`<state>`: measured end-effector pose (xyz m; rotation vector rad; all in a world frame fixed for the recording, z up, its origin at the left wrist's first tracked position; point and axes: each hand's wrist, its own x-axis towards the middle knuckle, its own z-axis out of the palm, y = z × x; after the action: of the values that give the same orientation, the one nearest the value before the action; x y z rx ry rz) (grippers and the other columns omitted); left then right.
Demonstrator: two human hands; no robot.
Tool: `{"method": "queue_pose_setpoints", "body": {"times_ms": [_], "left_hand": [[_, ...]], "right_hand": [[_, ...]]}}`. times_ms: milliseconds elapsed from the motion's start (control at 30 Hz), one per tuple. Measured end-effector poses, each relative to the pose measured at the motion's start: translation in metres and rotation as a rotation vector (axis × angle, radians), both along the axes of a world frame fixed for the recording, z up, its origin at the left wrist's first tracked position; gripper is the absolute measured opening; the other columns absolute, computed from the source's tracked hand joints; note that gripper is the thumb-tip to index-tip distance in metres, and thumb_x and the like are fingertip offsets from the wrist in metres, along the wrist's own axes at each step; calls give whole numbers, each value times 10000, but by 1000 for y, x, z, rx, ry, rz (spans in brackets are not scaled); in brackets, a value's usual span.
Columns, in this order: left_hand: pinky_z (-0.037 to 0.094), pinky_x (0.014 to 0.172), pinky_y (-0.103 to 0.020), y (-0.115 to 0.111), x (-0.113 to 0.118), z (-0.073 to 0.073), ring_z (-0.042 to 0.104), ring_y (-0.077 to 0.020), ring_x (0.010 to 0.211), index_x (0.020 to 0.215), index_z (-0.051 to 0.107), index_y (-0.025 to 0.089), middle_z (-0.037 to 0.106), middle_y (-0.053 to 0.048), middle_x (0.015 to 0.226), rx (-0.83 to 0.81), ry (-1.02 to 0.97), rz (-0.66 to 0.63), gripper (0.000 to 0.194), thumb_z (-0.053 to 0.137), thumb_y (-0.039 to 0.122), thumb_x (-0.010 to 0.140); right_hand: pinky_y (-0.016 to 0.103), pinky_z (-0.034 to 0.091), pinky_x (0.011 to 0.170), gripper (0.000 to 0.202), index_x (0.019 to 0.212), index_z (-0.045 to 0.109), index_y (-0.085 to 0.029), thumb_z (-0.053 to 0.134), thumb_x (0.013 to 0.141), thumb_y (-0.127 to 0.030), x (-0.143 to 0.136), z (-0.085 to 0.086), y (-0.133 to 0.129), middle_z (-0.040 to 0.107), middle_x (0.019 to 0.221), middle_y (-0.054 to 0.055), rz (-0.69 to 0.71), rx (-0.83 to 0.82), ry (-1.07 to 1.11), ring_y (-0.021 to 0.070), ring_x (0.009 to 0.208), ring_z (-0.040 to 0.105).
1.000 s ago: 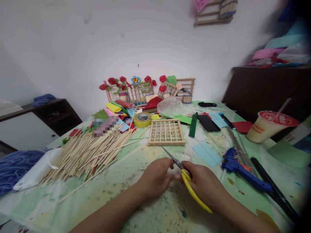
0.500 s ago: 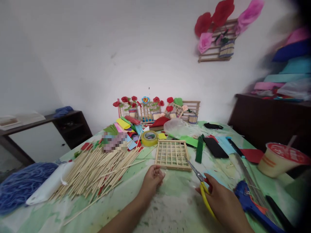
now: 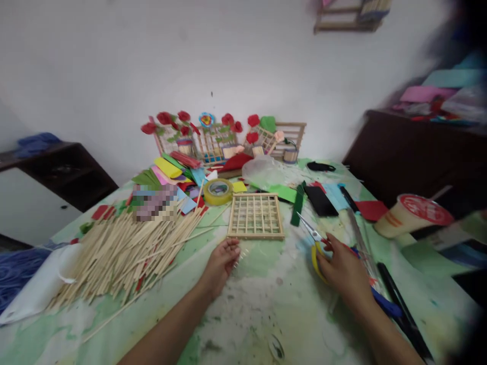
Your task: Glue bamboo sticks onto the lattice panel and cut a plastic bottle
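Note:
My right hand (image 3: 344,266) is closed around scissors (image 3: 315,237) with yellow and red handles. Their blades point up and left, near a dark green strip (image 3: 298,204). The fingers of my left hand (image 3: 221,264) are pinched together just below the front left corner of a small wooden lattice (image 3: 255,216), which lies flat on the table. A faint, shiny clear film (image 3: 242,256) shows at those fingertips; its full outline is hard to make out.
Left lies a big pile of thin wooden sticks (image 3: 125,253). A yellow tape roll (image 3: 218,191) and a black phone-like slab (image 3: 321,201) sit behind. At right are a lidded drink cup (image 3: 413,215) and a blue-handled tool (image 3: 386,304). Lattices with red flowers (image 3: 218,137) line the wall.
The scissors have moved right, away from the lattice's front right corner. My left hand stays close to the lattice. The whole view has shifted, with the table appearing higher.

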<state>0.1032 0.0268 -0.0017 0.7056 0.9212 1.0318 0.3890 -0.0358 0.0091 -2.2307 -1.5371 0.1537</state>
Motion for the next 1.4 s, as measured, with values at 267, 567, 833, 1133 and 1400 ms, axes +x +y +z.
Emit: {"method": "queue_pose_setpoints", "body": {"times_ms": [267,567,833,1133,1400], "left_hand": [[408,520,-127,7,-7,2,481,-34,570,917,575,147,521,31,722,-115,-165,15,282,721,139,676],[432,486,-147,22,-20,4,480,-63,555,918,591,103,451,13,640,-244,-472,188,145,482,68,829],[458,566,-156,16,-15,1,486,-56,607,967,588,132,448,40,682,-105,-378,135,328,726,109,670],[424,624,-148,10,-10,-2,488,-56,696,1061,579,207,443,41,760,82,-100,72,485,777,161,621],[385,555,-221,9,-11,-9,492,-95,573,792,643,125,539,-2,656,281,297,-203,277,695,377,690]], "right_hand": [[333,485,791,589,1329,424,-148,540,763,-269,-38,7,-25,629,1080,108,209,60,324,207,888,600],[372,459,877,533,1247,553,-208,614,717,-211,-63,33,-34,640,1135,87,694,-279,206,254,1036,581],[390,457,807,256,1035,665,-181,562,806,-226,-47,51,10,632,1102,128,554,-253,-157,289,1004,586],[356,405,858,169,756,654,-162,540,674,-68,-53,37,40,540,1051,126,694,-290,-219,265,1034,507],[306,425,745,58,740,572,-172,563,708,-125,-43,54,24,565,946,90,787,-300,-111,217,893,538]]}}
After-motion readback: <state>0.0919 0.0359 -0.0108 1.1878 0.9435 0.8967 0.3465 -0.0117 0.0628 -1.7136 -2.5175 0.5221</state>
